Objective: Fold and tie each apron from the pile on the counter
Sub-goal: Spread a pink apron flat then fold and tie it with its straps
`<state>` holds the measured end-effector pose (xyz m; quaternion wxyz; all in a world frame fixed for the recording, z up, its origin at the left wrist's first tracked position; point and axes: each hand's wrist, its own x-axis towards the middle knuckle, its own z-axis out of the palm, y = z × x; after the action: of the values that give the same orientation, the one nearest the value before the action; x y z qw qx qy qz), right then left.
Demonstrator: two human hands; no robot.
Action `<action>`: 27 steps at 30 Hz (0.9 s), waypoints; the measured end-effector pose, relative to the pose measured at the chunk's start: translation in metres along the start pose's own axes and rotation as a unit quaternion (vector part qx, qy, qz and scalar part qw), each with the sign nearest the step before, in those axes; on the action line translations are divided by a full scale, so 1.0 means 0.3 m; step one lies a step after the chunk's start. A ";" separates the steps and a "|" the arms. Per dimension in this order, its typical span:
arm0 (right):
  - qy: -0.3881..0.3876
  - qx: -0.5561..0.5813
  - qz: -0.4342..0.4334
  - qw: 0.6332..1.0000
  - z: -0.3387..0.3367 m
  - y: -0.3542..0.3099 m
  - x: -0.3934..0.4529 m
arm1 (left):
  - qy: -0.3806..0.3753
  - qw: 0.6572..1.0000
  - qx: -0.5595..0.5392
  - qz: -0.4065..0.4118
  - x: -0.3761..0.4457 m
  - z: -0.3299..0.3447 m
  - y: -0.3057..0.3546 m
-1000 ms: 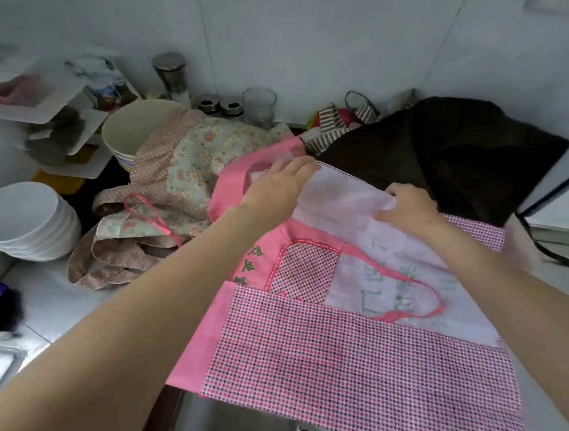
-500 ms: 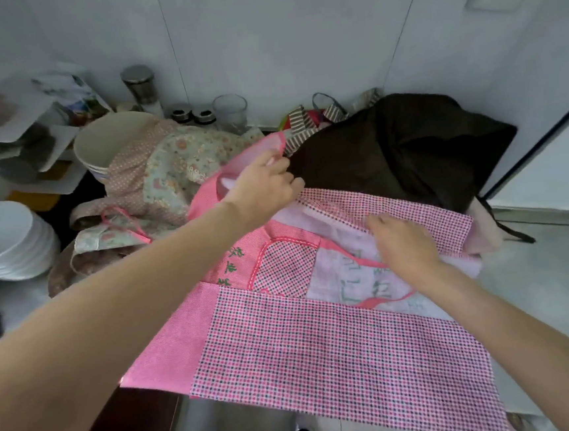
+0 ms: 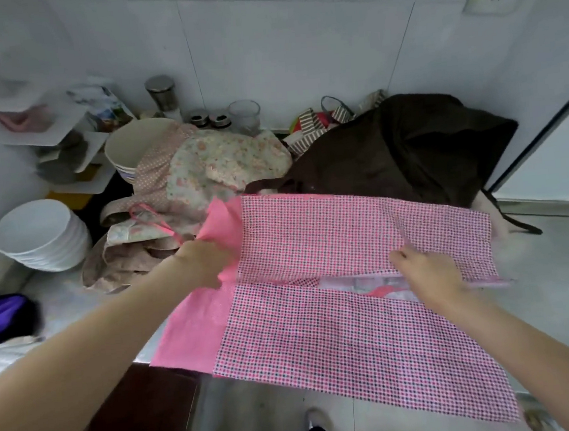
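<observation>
- Both hands have a grip on the pink checked apron (image 3: 347, 237): the left hand (image 3: 208, 263) is bunched round the plain pink edge at the fold's left end, and the right hand (image 3: 425, 271) pinches the folded-over flap's edge near the middle seam.
- That apron lies spread on the tabletop (image 3: 541, 296) in front of the person, its near edge hanging over the front; the upper half is now doubled down toward the lower half, leaving only a thin strip of the pale printed inside showing.
- Behind it sits the rest of the pile: a floral apron (image 3: 223, 162) and a dark brown apron (image 3: 407, 146).
- Handling, as I judge it: thin, light, limp cloth that slides and wrinkles easily, nothing fragile; best taken at corners and hems, with both ends of a fold held so the edge stays straight.
- Compared with half a second ago, the checked flap has come much further down, covering the pocket and printed panel that then lay open; both hands have moved toward the person with it, and the left hand has dropped from the raised pink top to tabletop level.
</observation>
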<state>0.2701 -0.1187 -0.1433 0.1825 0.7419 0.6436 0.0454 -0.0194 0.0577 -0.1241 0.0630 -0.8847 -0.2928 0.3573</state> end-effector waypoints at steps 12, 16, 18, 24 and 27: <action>0.079 0.255 -0.016 0.964 -0.194 -0.129 0.255 | 0.154 0.704 -0.621 -0.308 0.083 -0.053 -0.119; -0.007 0.347 -0.002 0.938 -0.223 -0.151 0.356 | 0.148 0.663 -0.678 -0.279 0.132 -0.058 -0.115; -0.037 0.421 0.007 0.906 -0.229 -0.109 0.365 | 0.146 0.524 -0.804 -0.242 0.147 -0.054 -0.137; -0.098 0.392 0.075 0.912 -0.233 0.071 0.418 | 0.163 0.318 -0.927 -0.112 0.132 -0.071 -0.173; -0.126 0.354 0.051 0.925 -0.261 0.046 0.483 | 0.098 0.504 -0.847 -0.138 0.140 -0.052 -0.157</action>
<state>0.2837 0.0374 -0.0902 -0.0149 0.7895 0.5510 -0.2698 -0.0072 0.1216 -0.1224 -0.6394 -0.4938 -0.5663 -0.1636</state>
